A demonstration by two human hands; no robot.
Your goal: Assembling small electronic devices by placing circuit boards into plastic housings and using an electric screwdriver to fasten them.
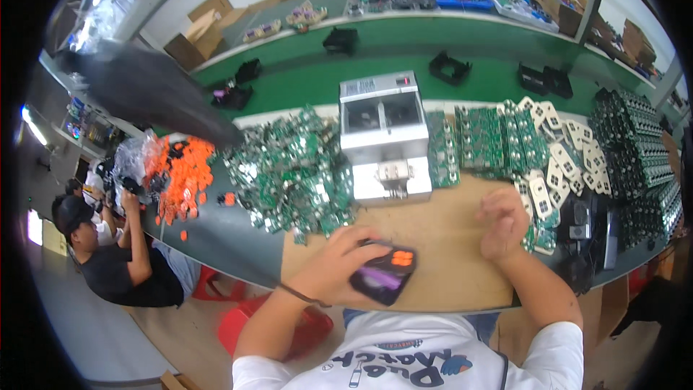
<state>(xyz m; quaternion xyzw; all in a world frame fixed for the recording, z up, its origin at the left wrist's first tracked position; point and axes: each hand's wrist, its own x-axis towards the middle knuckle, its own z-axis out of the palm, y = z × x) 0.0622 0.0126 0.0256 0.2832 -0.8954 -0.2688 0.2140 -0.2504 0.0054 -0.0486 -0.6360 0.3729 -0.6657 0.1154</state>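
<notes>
Workstation entry, head view.

- Left hand (339, 263): grip clenched round a dark handheld device with orange buttons (384, 274), held low over the near edge of the tabletop (440, 245), close to the body.
- Right hand (503, 224): fingers loosely curled, grasping nothing that can be made out; it rests beside a row of green circuit boards (491, 141) and touches or nearly touches the nearest ones.
- Step in hand, as judged: the handheld device is being taken up or checked while the other hand waits by the boards. A next move would likely call for a steady hold on the device and a clean pick of a single board.
- Surface: brown board tabletop with a small grey machine (384, 141) at centre; a loose heap of green boards (292, 173) to its left; orange plastic parts (184, 177) further left; white flat pieces (570, 152) and dark stacked trays (639, 159) to the right.
- Room: a green bench behind with cardboard boxes (198, 32); a seated person (119, 253) at far left.
</notes>
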